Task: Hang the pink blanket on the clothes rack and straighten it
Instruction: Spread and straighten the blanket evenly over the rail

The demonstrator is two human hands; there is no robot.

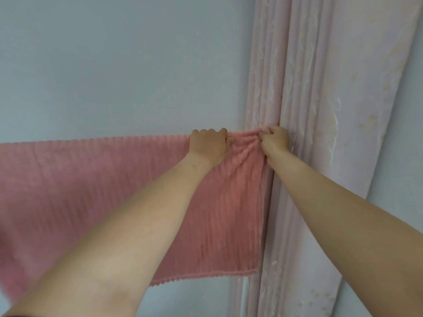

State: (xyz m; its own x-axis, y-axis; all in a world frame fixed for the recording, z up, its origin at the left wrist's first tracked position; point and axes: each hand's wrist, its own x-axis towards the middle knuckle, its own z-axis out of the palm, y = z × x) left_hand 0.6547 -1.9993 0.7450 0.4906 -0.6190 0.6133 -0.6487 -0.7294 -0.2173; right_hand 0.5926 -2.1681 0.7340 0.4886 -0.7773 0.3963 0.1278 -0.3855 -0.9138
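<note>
The pink ribbed blanket [96, 184] hangs draped along a horizontal line that runs from the left edge to the curtain. The rack bar under its top fold is hidden by the cloth. My left hand [207, 146] grips the top fold with fingers curled over it. My right hand [274, 138] pinches the bunched right end of the blanket, close to the left hand. Between the two hands the cloth is wrinkled. The lower hem with its scalloped edge hangs free below my left forearm.
A pale pink patterned curtain [325, 133] hangs in folds directly right of the blanket, touching its right edge. A plain light blue wall [114, 65] is behind and above the blanket.
</note>
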